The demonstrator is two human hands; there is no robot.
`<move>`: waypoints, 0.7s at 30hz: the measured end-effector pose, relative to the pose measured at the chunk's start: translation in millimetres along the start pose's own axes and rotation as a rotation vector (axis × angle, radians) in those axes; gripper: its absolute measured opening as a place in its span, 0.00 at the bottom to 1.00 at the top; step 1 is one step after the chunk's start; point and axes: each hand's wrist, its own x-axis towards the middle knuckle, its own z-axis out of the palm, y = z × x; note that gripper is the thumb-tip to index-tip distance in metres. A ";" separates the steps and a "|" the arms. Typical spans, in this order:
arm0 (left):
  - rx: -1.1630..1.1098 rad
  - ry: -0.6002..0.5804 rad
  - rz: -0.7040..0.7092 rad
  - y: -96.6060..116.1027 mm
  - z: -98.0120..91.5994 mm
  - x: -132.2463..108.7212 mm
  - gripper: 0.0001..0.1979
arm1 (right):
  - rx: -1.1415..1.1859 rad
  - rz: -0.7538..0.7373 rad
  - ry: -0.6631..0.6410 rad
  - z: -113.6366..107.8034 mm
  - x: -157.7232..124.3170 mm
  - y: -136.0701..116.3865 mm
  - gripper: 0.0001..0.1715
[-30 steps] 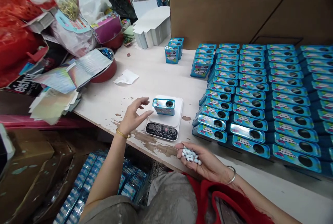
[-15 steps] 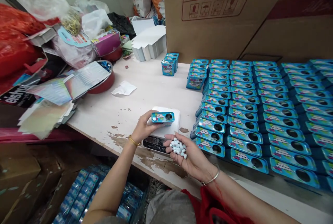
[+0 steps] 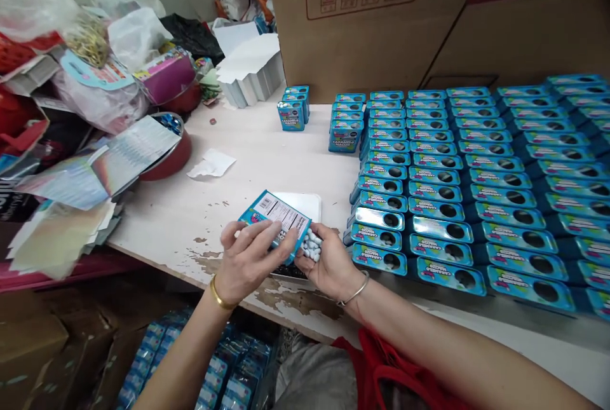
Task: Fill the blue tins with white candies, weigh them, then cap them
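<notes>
A blue candy tin (image 3: 281,210) lies tilted in my left hand (image 3: 245,264), its printed label side facing up. My fingers are wrapped round the tin, and its right end rests at the edge of my cupped right hand (image 3: 333,264). White-blue candies (image 3: 312,246) lie heaped in that palm, partly covered by the tin. Whether any candies pass between tin and palm cannot be made out. Beneath both hands is a small scale with a white plate (image 3: 311,202); its display is mostly hidden.
Rows of blue tins with round openings (image 3: 438,241) fill the table's right side. Several more tins (image 3: 291,116) stand at the back before a cardboard box (image 3: 362,47). Paper scraps (image 3: 212,163), a red bowl (image 3: 174,156) and bags lie left. Packed tins (image 3: 152,349) sit below the table.
My left hand has tipped the tin from upright over the scale and brought its end against my right palm. My right hand has curled slightly round the candies. The view has shifted right.
</notes>
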 end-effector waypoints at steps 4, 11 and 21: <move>-0.034 -0.014 -0.046 -4.3 7.4 -6.9 0.18 | -0.004 -0.006 0.008 -0.2 1.5 -1.5 0.08; -0.144 0.012 -0.160 -6.5 18.7 -14.0 0.24 | -0.050 -0.038 -0.025 -4.9 5.5 -8.2 0.05; -0.076 0.077 -0.159 -4.8 20.0 -17.9 0.21 | -0.079 -0.047 -0.028 -2.5 4.3 -1.8 0.05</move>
